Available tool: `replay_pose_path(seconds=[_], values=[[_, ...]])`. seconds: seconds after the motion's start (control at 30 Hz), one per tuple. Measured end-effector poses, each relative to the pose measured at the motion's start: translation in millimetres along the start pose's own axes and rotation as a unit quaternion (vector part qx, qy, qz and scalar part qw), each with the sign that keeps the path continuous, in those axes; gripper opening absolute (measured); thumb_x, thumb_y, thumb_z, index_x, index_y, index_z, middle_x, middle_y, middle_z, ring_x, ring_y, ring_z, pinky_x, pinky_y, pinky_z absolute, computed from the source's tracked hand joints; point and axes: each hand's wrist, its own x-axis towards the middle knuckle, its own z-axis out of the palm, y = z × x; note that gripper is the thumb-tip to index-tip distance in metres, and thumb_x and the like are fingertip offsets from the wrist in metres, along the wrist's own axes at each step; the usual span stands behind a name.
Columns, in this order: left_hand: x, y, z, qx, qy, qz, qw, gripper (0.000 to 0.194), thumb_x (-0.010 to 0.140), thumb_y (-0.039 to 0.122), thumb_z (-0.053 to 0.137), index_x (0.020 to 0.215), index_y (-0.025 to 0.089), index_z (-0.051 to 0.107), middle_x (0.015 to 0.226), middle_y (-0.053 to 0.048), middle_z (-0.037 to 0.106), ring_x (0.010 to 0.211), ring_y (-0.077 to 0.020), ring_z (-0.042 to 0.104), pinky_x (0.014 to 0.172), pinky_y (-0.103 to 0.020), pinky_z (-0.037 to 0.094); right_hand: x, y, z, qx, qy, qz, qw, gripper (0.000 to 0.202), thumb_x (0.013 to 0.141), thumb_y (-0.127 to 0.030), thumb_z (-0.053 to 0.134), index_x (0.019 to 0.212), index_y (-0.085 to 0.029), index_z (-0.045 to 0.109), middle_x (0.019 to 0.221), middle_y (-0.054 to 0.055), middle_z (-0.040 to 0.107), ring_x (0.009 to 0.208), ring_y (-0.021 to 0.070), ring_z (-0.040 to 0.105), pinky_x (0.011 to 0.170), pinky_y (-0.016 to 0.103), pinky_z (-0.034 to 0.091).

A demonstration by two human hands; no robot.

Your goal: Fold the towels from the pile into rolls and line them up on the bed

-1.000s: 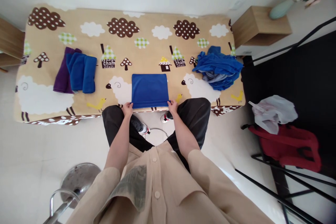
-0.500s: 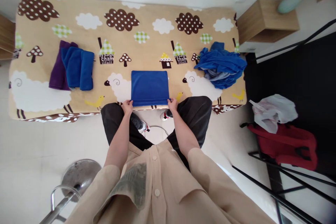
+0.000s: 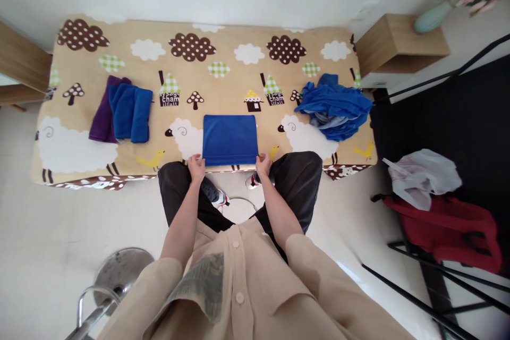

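A blue cloth (image 3: 230,138), folded into a flat rectangle, lies at the front edge of the patterned bed cover (image 3: 223,87). My left hand (image 3: 196,166) pinches its near left corner, and my right hand (image 3: 263,163) pinches its near right corner. On the left lie a folded blue cloth (image 3: 133,112) and, partly beneath it, a purple cloth (image 3: 102,117). To the right is a crumpled heap of blue cloth (image 3: 337,106) with some greyish fabric showing.
Wooden box shelves stand at the right (image 3: 402,45) and left (image 3: 24,58). A vase (image 3: 432,17) of flowers is at upper right. A white plastic bag (image 3: 426,172) rests on a red bag (image 3: 458,223) beside black metal bars. A metal stool base (image 3: 119,271) is lower left.
The camera view has shifted slightly, so the bed appears lower. Both hands stay at the near corners of the flat blue cloth, whose near edge looks a little flatter.
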Motion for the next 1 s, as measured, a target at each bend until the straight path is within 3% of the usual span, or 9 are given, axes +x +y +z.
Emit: replay_pose_path(seconds=[0.1,0.2,0.33,0.47,0.57,0.73,1.0], values=[[-6,6,-3.9,0.014,-0.022,0.082,0.996,0.023,0.092,0.020,0.057,0.110,0.018,0.071,0.128,-0.017,0.067,0.128,-0.0292,0.061,0.119,-0.046,0.043,-13,-8,-4,-0.062,0.019,-0.038,0.997,0.029,0.097,-0.023,0.053,0.117,-0.014,0.071,0.126,0.019,0.069,0.127,0.0295,0.059,0.118,0.046,0.039],[-12,10,-1.8,0.026,-0.093,0.174,0.980,0.026,0.095,0.020,0.054,0.110,0.019,0.075,0.131,-0.014,0.071,0.132,-0.0274,0.060,0.121,-0.045,0.042,-25,-13,-4,-0.096,-0.057,-0.149,0.983,0.033,0.103,-0.024,0.047,0.122,-0.017,0.074,0.133,0.015,0.070,0.130,0.0269,0.058,0.118,0.043,0.038],[-18,5,7.2,0.095,-0.169,0.239,0.951,0.044,0.095,0.022,0.053,0.134,0.013,0.070,0.150,-0.016,0.062,0.148,-0.0309,0.049,0.127,-0.050,0.035,-34,-9,-3,-0.131,-0.160,-0.229,0.951,0.041,0.103,-0.023,0.049,0.138,-0.013,0.069,0.152,0.015,0.062,0.146,0.0268,0.051,0.124,0.044,0.033],[-23,-5,13.3,0.179,-0.197,0.224,0.938,0.070,0.086,0.009,0.050,0.157,0.007,0.051,0.167,-0.017,0.042,0.159,-0.0351,0.032,0.131,-0.056,0.027,-34,-2,-2,-0.184,-0.201,-0.211,0.939,0.055,0.099,-0.010,0.045,0.153,-0.013,0.057,0.163,0.014,0.050,0.156,0.0251,0.039,0.130,0.048,0.024],[-24,-8,14.9,0.209,-0.200,0.225,0.930,0.078,0.085,0.004,0.044,0.163,0.008,0.042,0.170,-0.015,0.036,0.162,-0.0344,0.027,0.132,-0.057,0.023,-29,0,1,-0.207,-0.203,-0.193,0.937,0.063,0.096,-0.003,0.039,0.157,-0.013,0.052,0.166,0.013,0.045,0.159,0.0237,0.036,0.131,0.049,0.022],[-19,-4,18.9,0.225,-0.196,0.229,0.926,0.078,0.085,0.001,0.036,0.163,0.006,0.041,0.169,-0.017,0.037,0.162,-0.0319,0.026,0.134,-0.056,0.017,-17,2,8,-0.224,-0.203,-0.169,0.938,0.068,0.094,-0.001,0.039,0.160,-0.015,0.049,0.167,0.012,0.043,0.160,0.0246,0.034,0.130,0.050,0.023],[3,-5,22.7,0.211,-0.211,0.222,0.928,0.068,0.093,0.003,0.030,0.158,0.009,0.051,0.159,-0.020,0.051,0.155,-0.0320,0.042,0.132,-0.054,0.023,-2,0,11,-0.201,-0.220,-0.129,0.946,0.065,0.097,0.002,0.031,0.153,-0.019,0.058,0.163,0.008,0.049,0.158,0.0212,0.039,0.127,0.046,0.033]])
